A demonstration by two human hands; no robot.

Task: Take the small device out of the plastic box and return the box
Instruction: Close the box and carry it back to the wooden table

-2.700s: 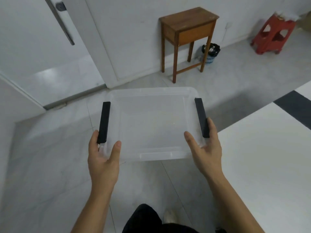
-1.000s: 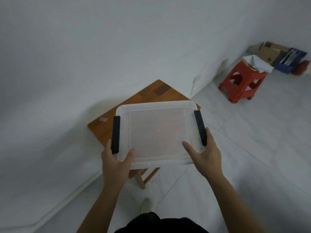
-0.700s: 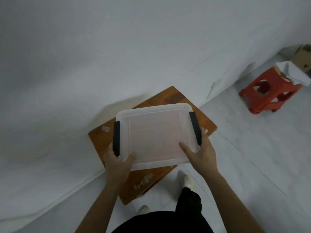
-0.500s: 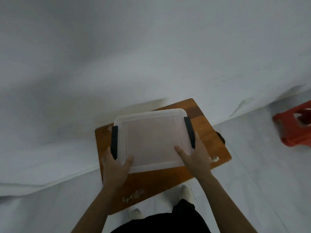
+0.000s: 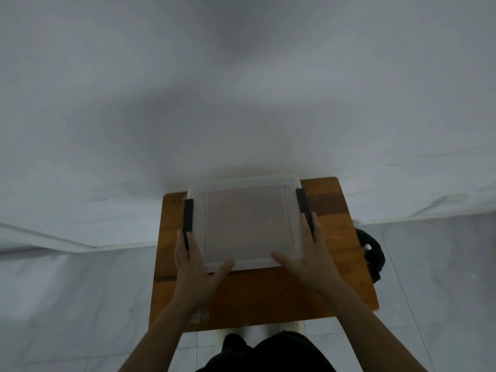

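Head view: plastic box point(image 5: 245, 224), lid on w/ black latches, sat over the far half of the wooden table point(image 5: 268, 294), hard by the wall; couldn't tell if fully resting. Left hand point(image 5: 194, 267) & right hand point(image 5: 308, 260) each clasped a near corner, thumbs on lid. Best bet imo: lower flat, keep it square, release both together; small device not visible.

Bare forearms, no sleeves, black trousers point(image 5: 265, 353), pale shoes point(image 5: 291, 326)

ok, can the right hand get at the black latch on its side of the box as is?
Likely yes: the right hand already lies along the plastic box, fingertips touching the black latch; nothing sits between.
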